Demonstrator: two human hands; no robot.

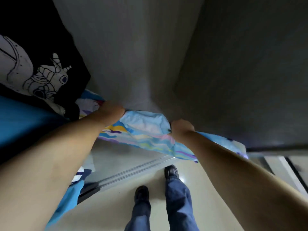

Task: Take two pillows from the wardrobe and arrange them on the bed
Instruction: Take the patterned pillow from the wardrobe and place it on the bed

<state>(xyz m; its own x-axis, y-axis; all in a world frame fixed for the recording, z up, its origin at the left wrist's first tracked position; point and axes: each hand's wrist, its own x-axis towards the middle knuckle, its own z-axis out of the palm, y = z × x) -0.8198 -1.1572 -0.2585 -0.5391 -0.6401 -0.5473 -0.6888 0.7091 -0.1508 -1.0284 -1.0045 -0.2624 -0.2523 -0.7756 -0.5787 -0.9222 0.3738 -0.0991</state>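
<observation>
A light blue pillow with wavy yellow, purple and pink stripes hangs in front of the grey wardrobe. My left hand grips its upper left part. Over on the pillow's right side, my right hand holds it in a closed fist. The pillow stretches between both hands, and its right end trails past my right forearm. No second pillow can be told apart for sure, and the bed is out of view.
Black fabric with a white line drawing and blue fabric fill the wardrobe's left side. More blue cloth hangs below my left arm. A sliding door track crosses the beige floor, where my feet in black shoes stand.
</observation>
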